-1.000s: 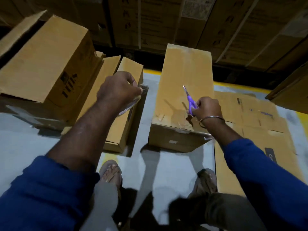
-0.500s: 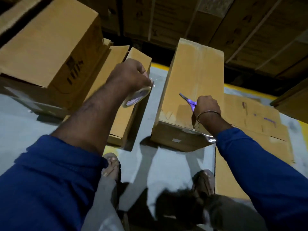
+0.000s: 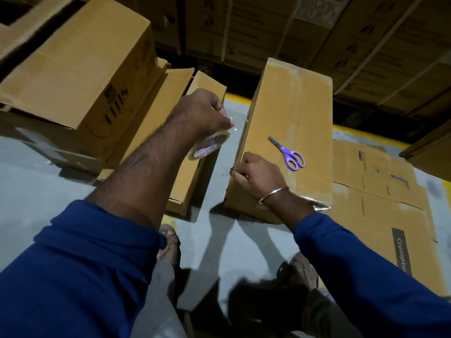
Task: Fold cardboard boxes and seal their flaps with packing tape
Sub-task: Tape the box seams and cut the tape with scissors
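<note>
A long closed cardboard box [image 3: 292, 106] stands on the grey floor in front of me, with clear tape along its top and a loose tape edge at its near right corner. Purple-handled scissors [image 3: 291, 156] lie loose on its top. My left hand [image 3: 202, 113] grips a roll of clear packing tape [image 3: 208, 147] in the air just left of the box. My right hand [image 3: 261, 174] sits at the box's near left edge, fingers curled, pinching what looks like the tape's free end.
A large open carton [image 3: 73, 69] sits at the left, with narrow folded boxes [image 3: 175, 93] leaning beside it. Flattened cardboard sheets [image 3: 378, 191] lie on the floor at the right. Stacked cartons [image 3: 268, 25] wall off the back. My sandalled feet [image 3: 168, 240] are below.
My right hand has let go of the scissors, which now lie on the box top, and has moved to the box's left edge. My left hand with the tape roll came closer to the box.
</note>
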